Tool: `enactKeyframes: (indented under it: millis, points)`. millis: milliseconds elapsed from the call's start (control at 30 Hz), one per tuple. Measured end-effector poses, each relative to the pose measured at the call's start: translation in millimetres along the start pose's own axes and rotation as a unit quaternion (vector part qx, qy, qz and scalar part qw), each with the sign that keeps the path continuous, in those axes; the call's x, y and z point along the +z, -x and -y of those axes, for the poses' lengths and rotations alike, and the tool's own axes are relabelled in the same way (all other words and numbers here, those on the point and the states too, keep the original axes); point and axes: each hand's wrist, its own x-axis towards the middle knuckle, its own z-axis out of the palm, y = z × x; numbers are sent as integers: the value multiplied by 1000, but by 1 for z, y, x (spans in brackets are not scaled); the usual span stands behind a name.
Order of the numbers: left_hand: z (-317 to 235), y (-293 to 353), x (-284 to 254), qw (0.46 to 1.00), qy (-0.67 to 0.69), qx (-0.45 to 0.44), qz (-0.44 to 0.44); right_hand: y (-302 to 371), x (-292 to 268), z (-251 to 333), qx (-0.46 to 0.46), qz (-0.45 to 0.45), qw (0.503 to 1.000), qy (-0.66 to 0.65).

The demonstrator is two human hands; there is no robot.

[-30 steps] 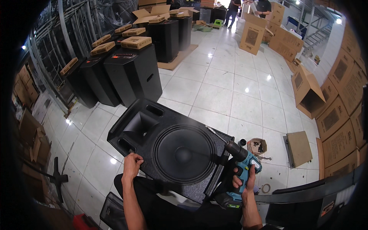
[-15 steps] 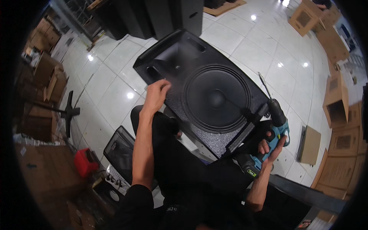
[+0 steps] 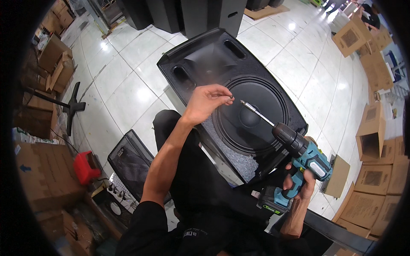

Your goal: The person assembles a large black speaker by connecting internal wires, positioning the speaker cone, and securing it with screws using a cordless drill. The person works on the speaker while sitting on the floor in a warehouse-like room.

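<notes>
A large black speaker cabinet [image 3: 200, 59] lies on its back on the tiled floor, its round cone [image 3: 252, 115] facing up. My left hand [image 3: 207, 102] hovers over the cone's left rim and pinches a small dark screw [image 3: 231, 97] between its fingertips. My right hand [image 3: 299, 183] grips the handle of a teal and black cordless drill [image 3: 299, 158]. The drill's long bit [image 3: 256, 112] points up and left toward the screw, its tip a short way from it. My black-clad legs lie beside the cabinet's near edge.
A black metal grille [image 3: 132, 160] leans at my left, with a red object [image 3: 85, 166] and a power strip [image 3: 113, 192] near it. Cardboard boxes [image 3: 371, 136] line the right side and left edge. More black speakers [image 3: 205, 13] stand at the back. A black stand base [image 3: 72, 106] sits left.
My left hand has lifted off the cabinet's edge and now holds a screw over the cone. My right hand has raised the drill, bringing its bit toward the screw. The view has tilted down.
</notes>
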Motion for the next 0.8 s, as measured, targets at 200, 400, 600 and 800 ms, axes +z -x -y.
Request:
enactKeyframes:
  millis: [200,400,600,800]
  points:
    - [-11,9,4,999,-16,-40,3,-6,19,6,-1,3,999,44]
    - [-14,11,3,999,-28,-42,2,-5,21,5,-1,-2,998,60]
    - [-13,12,2,999,-4,-43,0,-4,21,3,-5,2,999,47]
    - [-14,12,3,998,-54,-26,-3,-3,19,4,2,-1,999,54]
